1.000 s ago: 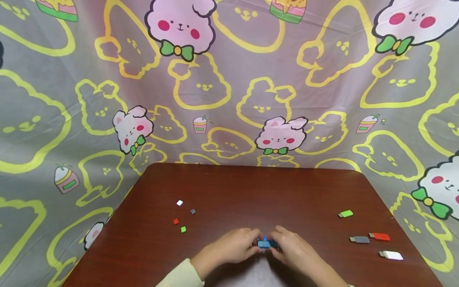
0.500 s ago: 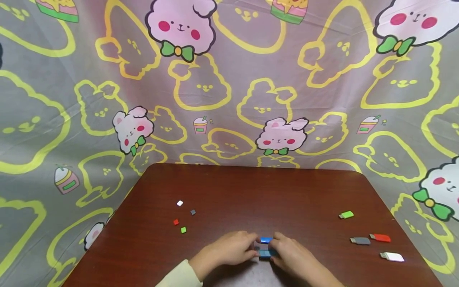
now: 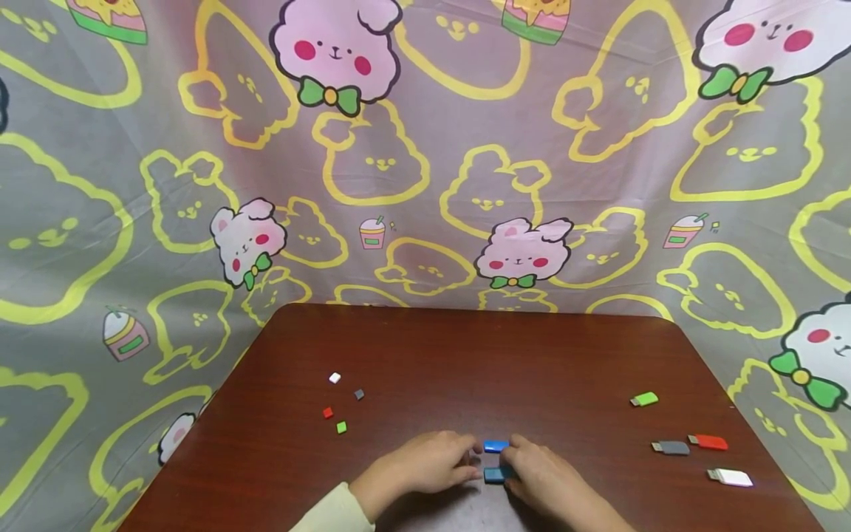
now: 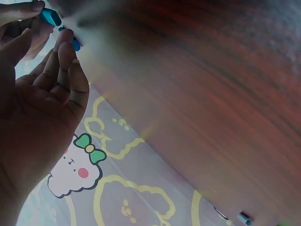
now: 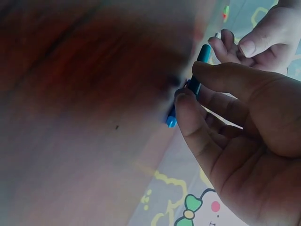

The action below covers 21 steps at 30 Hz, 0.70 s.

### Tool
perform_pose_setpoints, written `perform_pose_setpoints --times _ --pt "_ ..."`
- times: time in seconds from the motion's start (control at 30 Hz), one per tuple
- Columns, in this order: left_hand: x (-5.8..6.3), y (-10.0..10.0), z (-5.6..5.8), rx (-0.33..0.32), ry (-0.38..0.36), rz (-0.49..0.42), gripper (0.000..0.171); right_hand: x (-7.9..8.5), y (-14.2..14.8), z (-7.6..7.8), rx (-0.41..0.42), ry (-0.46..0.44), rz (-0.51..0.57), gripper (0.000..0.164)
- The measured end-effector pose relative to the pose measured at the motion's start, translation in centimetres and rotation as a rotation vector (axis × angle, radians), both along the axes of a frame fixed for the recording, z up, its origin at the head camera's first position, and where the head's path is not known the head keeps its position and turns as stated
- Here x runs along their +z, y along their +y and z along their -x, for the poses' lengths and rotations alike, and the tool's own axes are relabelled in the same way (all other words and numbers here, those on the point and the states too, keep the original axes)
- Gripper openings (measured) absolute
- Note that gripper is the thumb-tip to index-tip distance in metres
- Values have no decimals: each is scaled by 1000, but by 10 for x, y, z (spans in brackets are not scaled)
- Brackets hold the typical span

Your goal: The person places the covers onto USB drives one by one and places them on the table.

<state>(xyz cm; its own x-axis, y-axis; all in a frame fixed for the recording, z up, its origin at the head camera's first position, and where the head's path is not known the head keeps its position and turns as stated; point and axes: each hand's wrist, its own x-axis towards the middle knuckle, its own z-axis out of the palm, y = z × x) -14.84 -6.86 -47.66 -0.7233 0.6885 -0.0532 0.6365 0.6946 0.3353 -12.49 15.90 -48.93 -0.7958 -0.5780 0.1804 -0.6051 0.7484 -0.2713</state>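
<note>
In the head view my right hand [image 3: 541, 473] is at the table's near middle. Its thumb and fingers pinch a teal USB stick [image 3: 494, 475], whose right part they cover. A blue stick-like piece [image 3: 495, 446] lies just beyond it by the right index finger; whether the finger touches it, I cannot tell. My left hand [image 3: 435, 462] hovers to the left, thumb and fingers bent and parted, with nothing between them. From the right wrist, the teal stick [image 5: 204, 52] slants up out of my grip, and the blue piece's end [image 5: 171, 121] shows past the index finger.
On the left lie small white [image 3: 335, 377], grey [image 3: 359, 394], red [image 3: 328, 413] and green caps [image 3: 342, 427]. On the right lie uncapped green [image 3: 645, 400], grey [image 3: 671, 448], red [image 3: 710, 442] and white USB sticks [image 3: 731, 477]. A patterned cloth [image 3: 425, 148] surrounds the brown table [image 3: 465, 355].
A second ago both hands held the teal stick with the blue piece close behind it. Now the two things lie farther apart, and the left hand has let go and drawn slightly back.
</note>
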Motion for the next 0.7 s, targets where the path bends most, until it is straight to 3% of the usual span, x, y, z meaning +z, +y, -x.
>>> perform_pose_setpoints --times 0.7 --pt "-3 -3 -2 11 -33 -10 37 -5 -2 -3 -7 28 8 21"
